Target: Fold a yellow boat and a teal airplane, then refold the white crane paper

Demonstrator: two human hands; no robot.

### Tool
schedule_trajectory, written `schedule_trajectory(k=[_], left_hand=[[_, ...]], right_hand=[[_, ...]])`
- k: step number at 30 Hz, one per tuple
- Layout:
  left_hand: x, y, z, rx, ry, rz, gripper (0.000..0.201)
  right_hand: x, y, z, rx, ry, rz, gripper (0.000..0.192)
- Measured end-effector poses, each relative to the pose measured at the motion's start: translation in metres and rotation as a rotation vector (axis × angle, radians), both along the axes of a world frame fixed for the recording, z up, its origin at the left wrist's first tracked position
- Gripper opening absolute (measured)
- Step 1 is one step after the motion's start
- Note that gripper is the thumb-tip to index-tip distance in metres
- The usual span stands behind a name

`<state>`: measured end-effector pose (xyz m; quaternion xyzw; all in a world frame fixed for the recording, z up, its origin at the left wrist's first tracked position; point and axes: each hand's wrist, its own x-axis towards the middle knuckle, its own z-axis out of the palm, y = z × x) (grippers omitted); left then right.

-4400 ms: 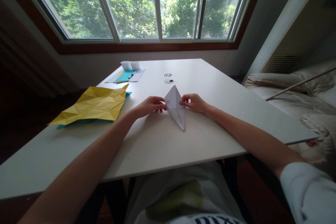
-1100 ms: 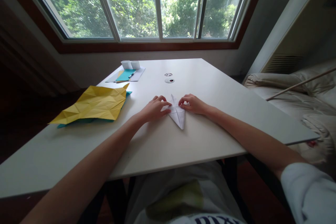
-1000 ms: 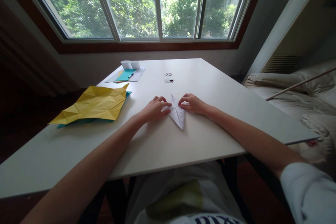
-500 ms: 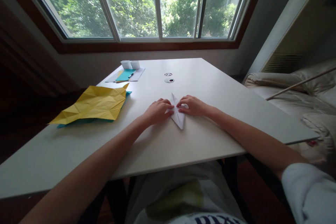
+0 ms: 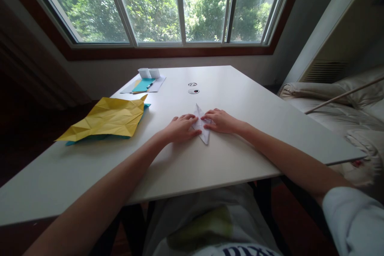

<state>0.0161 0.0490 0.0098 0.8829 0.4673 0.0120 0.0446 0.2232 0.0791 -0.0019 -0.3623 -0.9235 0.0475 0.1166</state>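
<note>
A piece of white folded paper [image 5: 205,137] lies on the white table in front of me, shaped like a narrow diamond with one point facing away and one toward me. My left hand [image 5: 181,127] grips its left side, thumb on the lower half and fingers near the middle. From the right, my right hand [image 5: 221,121] has its thumb and fingertips closed on the paper's other edge. The fingers of both hands hide parts of the side edges.
Creased yellow paper [image 5: 109,117] lies over teal paper [image 5: 147,106] at the left. Farther back are flat sheets with a teal one [image 5: 143,85] on top, a pen [image 5: 150,85] and small white folded boxes [image 5: 149,73]. Two round discs [image 5: 193,91] sit mid-table, beyond the paper.
My left thumb has shifted slightly right and down over the folded paper. The paper's near point has moved a little away from me, and the paper looks flatter at its right side.
</note>
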Motion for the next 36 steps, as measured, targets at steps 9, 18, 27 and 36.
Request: schedule_trajectory(k=[9,18,27,36], left_hand=[[-0.002,-0.001,-0.003,-0.153,0.062,0.041,0.099],[-0.008,0.001,0.001,-0.186,0.012,0.001,0.101],[-0.004,-0.004,0.006,-0.078,-0.153,-0.255,0.052],[0.002,-0.011,0.002,-0.111,-0.018,-0.256,0.056]], right_hand=[[0.004,-0.008,0.007,-0.163,-0.067,0.0,0.083],[0.007,-0.009,0.014,-0.181,-0.101,0.018,0.089],[0.019,-0.001,0.017,-0.099,-0.007,0.123,0.046],[0.016,0.001,0.007,-0.173,0.02,0.052,0.067]])
